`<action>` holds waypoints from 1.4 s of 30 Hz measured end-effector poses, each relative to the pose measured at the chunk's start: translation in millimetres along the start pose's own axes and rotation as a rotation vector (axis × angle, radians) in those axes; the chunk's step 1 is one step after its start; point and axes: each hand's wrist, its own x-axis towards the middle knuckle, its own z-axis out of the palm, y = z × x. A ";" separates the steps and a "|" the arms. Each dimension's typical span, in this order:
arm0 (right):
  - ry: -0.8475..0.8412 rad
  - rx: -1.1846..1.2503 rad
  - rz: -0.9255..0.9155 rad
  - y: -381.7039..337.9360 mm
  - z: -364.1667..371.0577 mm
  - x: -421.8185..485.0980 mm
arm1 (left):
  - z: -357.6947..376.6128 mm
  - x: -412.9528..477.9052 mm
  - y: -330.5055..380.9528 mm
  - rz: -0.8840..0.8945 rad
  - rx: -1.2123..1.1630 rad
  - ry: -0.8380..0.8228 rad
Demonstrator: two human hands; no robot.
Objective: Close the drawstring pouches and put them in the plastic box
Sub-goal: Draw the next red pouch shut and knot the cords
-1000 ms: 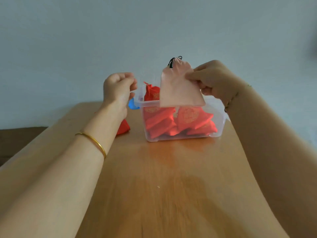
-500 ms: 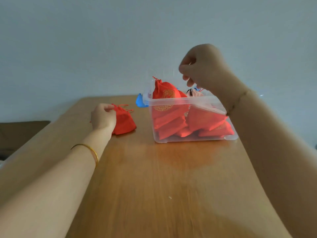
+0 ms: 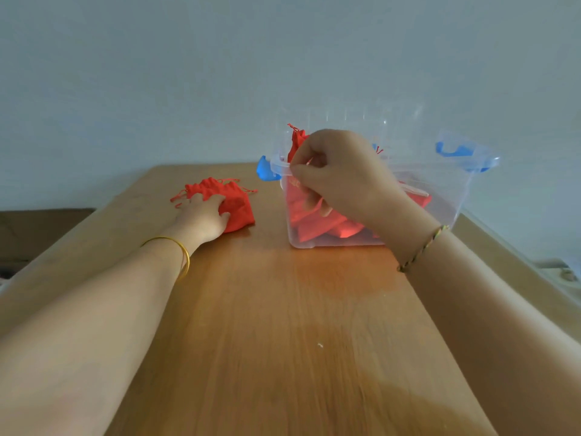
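Note:
A red drawstring pouch lies on the wooden table, left of the clear plastic box. My left hand grips this pouch from the near side, and its loose cords spread out behind. My right hand hovers in front of the box's front left corner with its fingers curled and thumb against the forefinger; I see nothing in it. Several red pouches fill the box. One more red pouch stands upright at the box's left end, partly hidden by my right hand.
The box has blue latches at both ends, and a clear lid stands behind it against the pale wall. The table's right edge runs close past the box. A dark surface lies beyond the left edge.
My right hand released the pink pouch into the box and dropped to the box's front left corner. My left hand went down to the table and took hold of the red pouch.

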 end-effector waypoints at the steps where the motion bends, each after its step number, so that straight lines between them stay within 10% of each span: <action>1: -0.018 0.019 0.013 0.1 2.7 -3.7 | -0.6 -3.1 -0.8 0.010 0.023 -0.001; 8: -0.234 0.078 0.094 11.2 46.2 -26.3 | -12.4 -5.6 1.3 -0.080 -0.161 0.194; 30: -0.125 -0.088 0.162 49.5 72.4 -36.3 | 1.0 -77.2 35.1 0.203 -0.235 -0.059; 42: -0.248 0.122 0.198 62.3 51.3 -75.1 | -6.0 -154.9 71.4 0.192 -0.129 0.178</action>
